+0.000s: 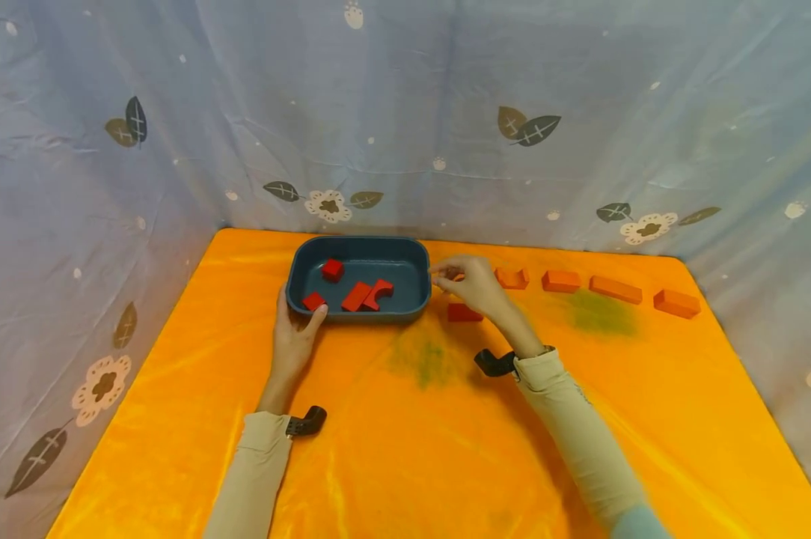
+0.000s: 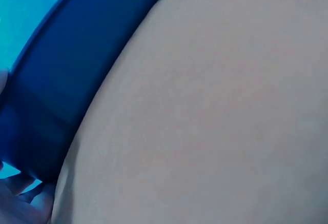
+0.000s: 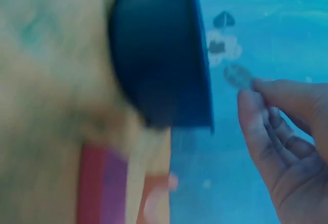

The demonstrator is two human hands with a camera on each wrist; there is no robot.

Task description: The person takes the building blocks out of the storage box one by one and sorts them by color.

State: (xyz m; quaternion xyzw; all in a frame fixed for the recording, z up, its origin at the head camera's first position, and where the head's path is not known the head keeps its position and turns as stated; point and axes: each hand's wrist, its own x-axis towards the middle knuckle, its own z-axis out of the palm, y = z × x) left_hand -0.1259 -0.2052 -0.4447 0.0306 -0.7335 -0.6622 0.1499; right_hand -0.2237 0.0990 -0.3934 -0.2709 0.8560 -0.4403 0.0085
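Observation:
A dark blue rectangular container [image 1: 399, 316] holds several red blocks: a cube [image 1: 333, 270], a rectangular block [image 1: 356, 296], an arch block [image 1: 380, 292] and a small block [image 1: 314, 301]. My left hand [image 1: 294, 348] grips its front left corner, thumb over the rim. The fingers under that corner show in the left wrist view against the container wall [image 2: 61, 70]. By the right end is my right hand [image 1: 471, 284], thumb and index fingertips close together with nothing seen between them. Just below it, a red block [image 1: 464, 313] lies on the table, also seen in the right wrist view.
To the right runs a spaced row of orange-red blocks: an arch block [image 1: 512, 278], a short block [image 1: 561, 281], a long block [image 1: 616, 290] and another block [image 1: 676, 303]. A yellow cloth [image 1: 392, 449] covers the table. Patterned curtains [image 1: 405, 112] hang behind and beside it.

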